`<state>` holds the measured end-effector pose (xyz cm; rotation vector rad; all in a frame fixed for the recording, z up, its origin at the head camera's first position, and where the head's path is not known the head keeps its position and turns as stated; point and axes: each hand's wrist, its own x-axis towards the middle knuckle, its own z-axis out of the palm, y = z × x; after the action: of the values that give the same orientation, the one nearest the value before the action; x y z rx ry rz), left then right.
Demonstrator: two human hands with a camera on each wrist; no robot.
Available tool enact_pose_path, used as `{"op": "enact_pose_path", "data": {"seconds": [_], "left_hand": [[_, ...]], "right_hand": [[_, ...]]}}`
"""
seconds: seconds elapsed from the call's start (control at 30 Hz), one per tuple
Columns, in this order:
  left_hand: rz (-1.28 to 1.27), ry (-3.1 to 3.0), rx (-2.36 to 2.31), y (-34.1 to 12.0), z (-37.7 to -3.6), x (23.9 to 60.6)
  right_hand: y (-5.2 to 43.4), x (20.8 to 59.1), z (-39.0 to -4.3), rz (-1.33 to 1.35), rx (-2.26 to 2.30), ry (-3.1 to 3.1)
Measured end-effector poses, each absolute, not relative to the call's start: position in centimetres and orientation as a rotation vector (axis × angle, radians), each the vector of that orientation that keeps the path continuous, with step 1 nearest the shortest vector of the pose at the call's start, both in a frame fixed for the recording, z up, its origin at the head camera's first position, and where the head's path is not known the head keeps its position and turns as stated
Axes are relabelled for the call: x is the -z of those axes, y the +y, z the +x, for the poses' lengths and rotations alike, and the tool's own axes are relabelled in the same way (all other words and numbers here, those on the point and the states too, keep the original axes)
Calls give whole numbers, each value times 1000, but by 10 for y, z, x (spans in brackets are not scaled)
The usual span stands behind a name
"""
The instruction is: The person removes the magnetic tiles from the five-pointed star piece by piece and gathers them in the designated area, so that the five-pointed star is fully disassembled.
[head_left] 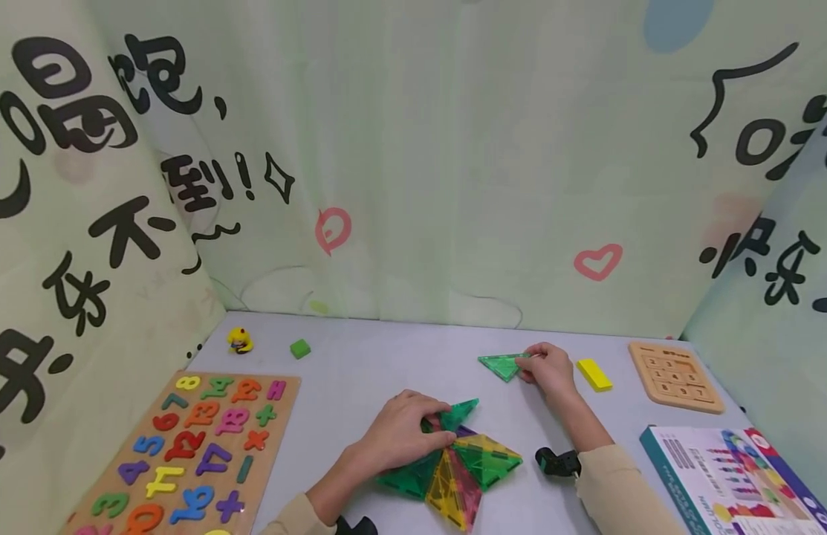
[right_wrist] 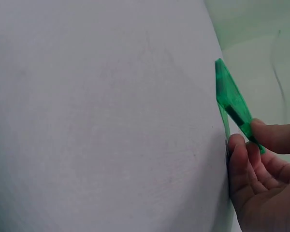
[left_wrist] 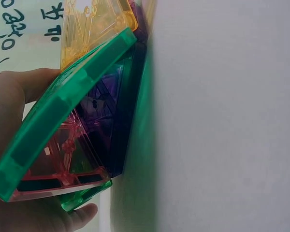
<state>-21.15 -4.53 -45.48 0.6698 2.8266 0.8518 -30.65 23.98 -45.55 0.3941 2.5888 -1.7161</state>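
Grey counter (head_left: 360, 371) before printed curtains | left hand (head_left: 403, 431) curled on the tile cluster (head_left: 463, 468), lifting a green tile (head_left: 460, 412) off it, probably by its edge | right hand (head_left: 550, 369) pinches a green triangle tile (head_left: 501, 365), tilted, one edge on the counter | yellow block (head_left: 594, 374) just beside the right hand | number board (head_left: 186, 453) far left

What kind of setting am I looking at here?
Probably a children's play or learning corner: a wooden number puzzle board, translucent magnetic tiles on a pale table, and cartoon-lettered curtains around it.
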Motion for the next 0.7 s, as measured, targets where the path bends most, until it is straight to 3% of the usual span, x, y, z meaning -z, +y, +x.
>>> {"op": "enact_pose_path", "data": {"seconds": [0.4, 0.7], "left_hand": [[668, 2839, -842, -45, -211, 454], [650, 2820, -849, -44, -211, 454]], "right_hand": [[241, 453, -302, 237, 1222, 2862], [231, 449, -280, 190, 1402, 2738]]}}
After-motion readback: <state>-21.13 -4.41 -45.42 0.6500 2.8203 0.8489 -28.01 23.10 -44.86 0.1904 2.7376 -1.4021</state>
